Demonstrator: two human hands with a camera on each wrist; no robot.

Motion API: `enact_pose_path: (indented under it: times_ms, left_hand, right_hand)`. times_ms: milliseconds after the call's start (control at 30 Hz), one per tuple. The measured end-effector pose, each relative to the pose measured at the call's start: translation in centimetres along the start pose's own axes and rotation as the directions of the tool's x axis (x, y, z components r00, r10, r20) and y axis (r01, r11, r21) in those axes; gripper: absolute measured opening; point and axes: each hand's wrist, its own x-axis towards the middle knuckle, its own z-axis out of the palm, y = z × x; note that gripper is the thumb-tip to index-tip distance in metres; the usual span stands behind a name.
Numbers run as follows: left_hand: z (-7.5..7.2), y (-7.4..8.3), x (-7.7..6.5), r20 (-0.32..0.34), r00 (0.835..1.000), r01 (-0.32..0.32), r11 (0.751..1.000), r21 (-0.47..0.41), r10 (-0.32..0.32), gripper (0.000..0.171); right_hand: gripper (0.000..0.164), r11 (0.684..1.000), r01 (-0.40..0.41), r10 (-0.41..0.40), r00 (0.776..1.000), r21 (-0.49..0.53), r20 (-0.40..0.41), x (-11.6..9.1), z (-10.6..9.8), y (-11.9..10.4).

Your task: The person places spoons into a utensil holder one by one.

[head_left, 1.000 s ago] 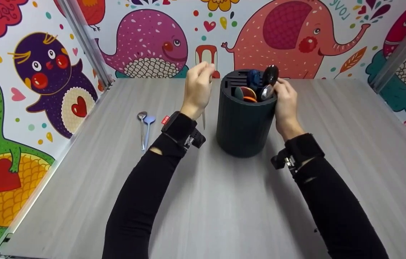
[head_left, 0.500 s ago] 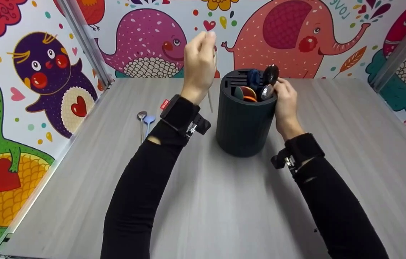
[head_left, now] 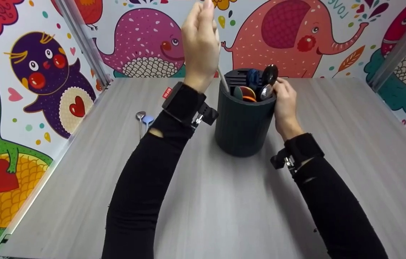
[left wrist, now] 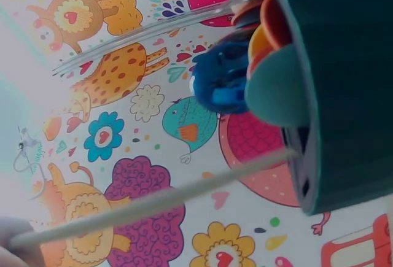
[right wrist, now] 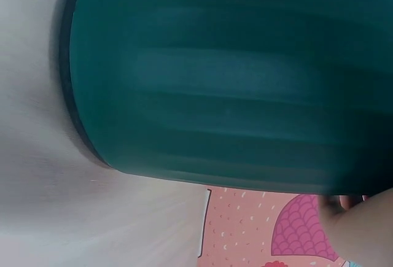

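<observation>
My left hand (head_left: 202,46) is raised beside the utensil holder and pinches a thin pale stick (left wrist: 153,204), its kind not clear. In the left wrist view the stick slants to the slotted top of the dark green utensil holder (head_left: 245,126), its lower end at an opening by the rim. With my right hand (head_left: 286,106) I hold the holder's right side near the rim. Out of its top stand a black spoon (head_left: 270,74), a shiny metal spoon (head_left: 266,92), a dark blue utensil (head_left: 253,78) and several coloured rounded pieces (left wrist: 279,89).
On the grey table (head_left: 203,216), left of the holder, lie a metal spoon (head_left: 140,116) and a light blue spoon (head_left: 148,119), partly hidden by my left forearm. Printed cartoon panels (head_left: 145,39) wall the back and both sides, with metal posts (head_left: 81,39) at the corners.
My left hand has risen and moved slightly right, bringing the stick's lower end from beside the holder to its top. My right hand and the holder have stayed in place.
</observation>
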Motion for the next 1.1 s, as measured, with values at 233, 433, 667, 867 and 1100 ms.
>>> enact_pose_path:
  times_ms: [233, 433, 667, 867, 1100]
  left_hand:
    - [0.3, -2.2, -0.6, 0.032, 0.999, -0.025, 0.997, 0.069, 0.022, 0.029]
    - [0.2, -3.6, -0.8, 0.030, 1.000, 0.001, 0.987, 0.158, -0.006, 0.030]
    - [0.1, -5.3, -1.4, 0.091, 0.996, 0.006, 0.977, 0.212, -0.026, 0.027]
    - [0.1, -6.6, -1.7, 0.108, 0.993, 0.023, 0.968, 0.249, -0.051, 0.029]
    - [0.3, -7.8, -2.4, 0.144, 0.985, 0.052, 0.952, 0.301, -0.099, 0.028]
  right_hand:
    - [0.017, 1.000, -0.013, 0.013, 1.000, -0.002, -0.003, -0.1, 0.1, 0.0]
    - [0.014, 1.000, 0.002, -0.003, 1.000, 0.029, 0.013, 0.0, 0.2, -0.1]
    - [0.025, 0.999, -0.027, 0.027, 1.000, -0.018, 0.006, -0.1, 0.2, 0.0]
    - [0.028, 0.998, -0.034, 0.034, 0.999, -0.044, 0.011, -0.1, 0.2, 0.0]
    - [0.016, 1.000, -0.014, 0.014, 1.000, 0.000, 0.010, 0.0, 0.3, -0.1]
